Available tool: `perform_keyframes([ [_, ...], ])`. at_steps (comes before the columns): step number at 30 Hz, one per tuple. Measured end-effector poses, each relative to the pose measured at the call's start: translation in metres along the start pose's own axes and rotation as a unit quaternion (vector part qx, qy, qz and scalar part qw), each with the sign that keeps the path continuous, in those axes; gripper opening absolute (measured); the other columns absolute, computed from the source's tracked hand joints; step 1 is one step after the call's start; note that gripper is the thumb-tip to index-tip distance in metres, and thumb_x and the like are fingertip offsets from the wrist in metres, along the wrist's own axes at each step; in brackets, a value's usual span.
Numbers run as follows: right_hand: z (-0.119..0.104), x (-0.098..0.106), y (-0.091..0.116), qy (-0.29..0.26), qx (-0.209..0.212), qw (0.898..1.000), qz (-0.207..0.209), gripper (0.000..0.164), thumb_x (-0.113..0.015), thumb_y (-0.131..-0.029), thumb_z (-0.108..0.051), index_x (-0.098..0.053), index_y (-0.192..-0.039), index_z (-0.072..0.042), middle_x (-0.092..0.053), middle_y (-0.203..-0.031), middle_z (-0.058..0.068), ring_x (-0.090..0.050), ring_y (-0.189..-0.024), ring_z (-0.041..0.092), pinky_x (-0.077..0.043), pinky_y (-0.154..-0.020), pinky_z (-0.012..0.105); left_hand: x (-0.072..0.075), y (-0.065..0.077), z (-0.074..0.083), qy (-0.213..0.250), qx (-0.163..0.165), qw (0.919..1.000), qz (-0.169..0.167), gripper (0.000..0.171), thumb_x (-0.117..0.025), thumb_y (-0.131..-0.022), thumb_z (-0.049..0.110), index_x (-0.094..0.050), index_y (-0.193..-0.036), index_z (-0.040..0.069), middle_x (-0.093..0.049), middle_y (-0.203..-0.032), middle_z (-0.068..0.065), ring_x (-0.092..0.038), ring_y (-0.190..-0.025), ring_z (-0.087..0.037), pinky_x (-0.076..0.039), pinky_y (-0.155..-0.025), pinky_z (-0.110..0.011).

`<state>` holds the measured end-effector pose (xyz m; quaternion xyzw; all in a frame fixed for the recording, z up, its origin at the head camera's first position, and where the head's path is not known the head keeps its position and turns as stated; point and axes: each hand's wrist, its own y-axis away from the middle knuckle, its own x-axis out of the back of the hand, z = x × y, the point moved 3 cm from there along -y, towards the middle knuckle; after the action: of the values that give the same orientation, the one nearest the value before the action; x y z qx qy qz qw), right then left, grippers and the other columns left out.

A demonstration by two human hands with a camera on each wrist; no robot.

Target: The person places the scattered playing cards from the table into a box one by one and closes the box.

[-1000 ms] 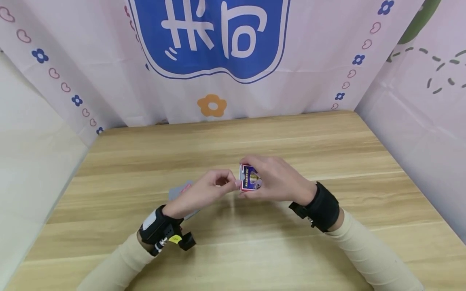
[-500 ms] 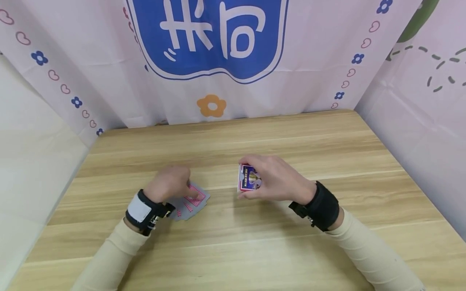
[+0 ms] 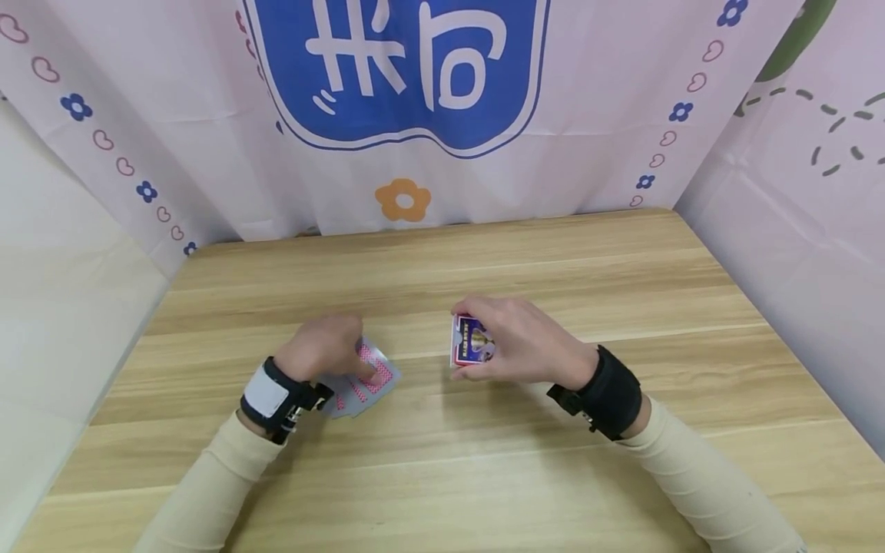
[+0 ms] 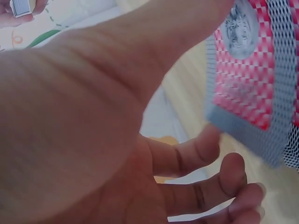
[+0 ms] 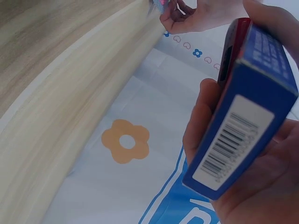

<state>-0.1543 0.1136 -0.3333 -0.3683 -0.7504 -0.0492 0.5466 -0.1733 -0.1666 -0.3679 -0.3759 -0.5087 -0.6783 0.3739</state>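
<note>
Fanned on the left part of the table are several playing cards [image 3: 379, 375] with red-checkered backs and pale borders. My left hand [image 3: 319, 347] is over them, its thumb on the top card and its fingers curled at the far edge. Up close in the left wrist view, a card [image 4: 245, 84] stands slightly apart from those behind it. My right hand [image 3: 522, 338] grips a small blue and red card box [image 3: 473, 341] from its right side, with the box's notched end towards the cards. A barcode label marks one end of the box [image 5: 233, 140] in the right wrist view.
The wood-grain table [image 3: 442, 476] reaches back to a white cloth backdrop [image 3: 207, 169] with a blue emblem and an orange flower. Pale side walls flank the table. Both wrists carry black camera straps [image 3: 615, 395].
My left hand has gone from the box's open end back left to the cards. Over the last half second the top card has shifted a little. The right hand keeps holding the box in place.
</note>
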Motion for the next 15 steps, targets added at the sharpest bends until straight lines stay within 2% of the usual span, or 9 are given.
perform_keyframes([
  [3, 0.000, -0.002, 0.000, 0.003, 0.002, 1.000, -0.002, 0.074, -0.095, -0.075, -0.043, -0.062, -0.129, -0.006, -0.073, -0.104, 0.001, -0.065, -0.080, 0.007, -0.054, -0.071, 0.022, -0.001, -0.001, 0.000, 0.012, -0.017, 0.9996, -0.016, 0.040, -0.090, -0.081, 0.033, -0.059, -0.081, 0.008, -0.053, -0.072, 0.000, -0.049, -0.064, -0.015, -0.037, -0.053, -0.027],
  [6, 0.000, -0.003, 0.000, 0.003, 0.001, 1.000, -0.005, 0.074, -0.095, -0.075, -0.043, -0.062, -0.130, -0.006, -0.073, -0.105, 0.001, -0.065, -0.081, 0.007, -0.054, -0.072, 0.022, 0.001, 0.000, 0.002, 0.044, -0.055, 0.9966, -0.043, 0.030, -0.082, -0.091, 0.027, -0.060, -0.090, 0.007, -0.055, -0.079, -0.002, -0.052, -0.069, -0.016, -0.041, -0.059, -0.029],
  [8, 0.000, -0.003, 0.000, 0.003, 0.000, 1.000, -0.007, 0.074, -0.095, -0.075, -0.043, -0.062, -0.130, -0.006, -0.073, -0.105, 0.001, -0.065, -0.081, 0.007, -0.054, -0.072, 0.022, 0.004, 0.002, 0.005, 0.088, -0.085, 0.9910, -0.054, 0.030, -0.074, -0.097, 0.023, -0.061, -0.114, 0.003, -0.058, -0.091, -0.006, -0.054, -0.075, -0.018, -0.046, -0.068, -0.032],
  [9, 0.000, -0.002, 0.000, 0.003, -0.001, 1.000, -0.007, 0.074, -0.095, -0.075, -0.043, -0.062, -0.130, -0.006, -0.073, -0.105, 0.001, -0.065, -0.081, 0.007, -0.054, -0.072, 0.022, 0.007, 0.003, 0.007, 0.111, -0.099, 0.9876, -0.049, 0.038, -0.071, -0.100, 0.023, -0.059, -0.126, 0.000, -0.059, -0.098, -0.007, -0.056, -0.081, -0.019, -0.048, -0.074, -0.035],
  [12, -0.001, -0.002, -0.001, 0.005, -0.001, 1.000, -0.007, 0.075, -0.095, -0.075, -0.045, -0.062, -0.130, -0.006, -0.073, -0.106, 0.001, -0.065, -0.082, 0.007, -0.054, -0.071, 0.023, 0.015, 0.007, 0.014, 0.200, -0.136, 0.9698, -0.032, 0.045, -0.066, -0.103, 0.022, -0.052, -0.139, 0.000, -0.063, -0.107, -0.011, -0.060, -0.089, -0.024, -0.052, -0.082, -0.040],
  [13, -0.001, -0.002, -0.001, 0.005, -0.001, 1.000, -0.007, 0.075, -0.095, -0.075, -0.045, -0.062, -0.130, -0.006, -0.073, -0.106, 0.001, -0.064, -0.082, 0.007, -0.054, -0.071, 0.023, 0.017, 0.009, 0.015, 0.225, -0.145, 0.9631, -0.024, 0.045, -0.066, -0.103, 0.023, -0.052, -0.140, 0.002, -0.064, -0.108, -0.011, -0.062, -0.091, -0.024, -0.053, -0.083, -0.040],
  [15, 0.000, -0.002, -0.001, 0.006, -0.001, 1.000, -0.008, 0.076, -0.094, -0.075, -0.047, -0.062, -0.130, -0.006, -0.073, -0.106, 0.000, -0.064, -0.081, 0.006, -0.054, -0.071, 0.022, 0.021, 0.011, 0.020, 0.270, -0.158, 0.9497, -0.014, 0.037, -0.068, -0.102, 0.026, -0.056, -0.131, 0.008, -0.068, -0.107, -0.009, -0.064, -0.094, -0.024, -0.054, -0.083, -0.039],
])
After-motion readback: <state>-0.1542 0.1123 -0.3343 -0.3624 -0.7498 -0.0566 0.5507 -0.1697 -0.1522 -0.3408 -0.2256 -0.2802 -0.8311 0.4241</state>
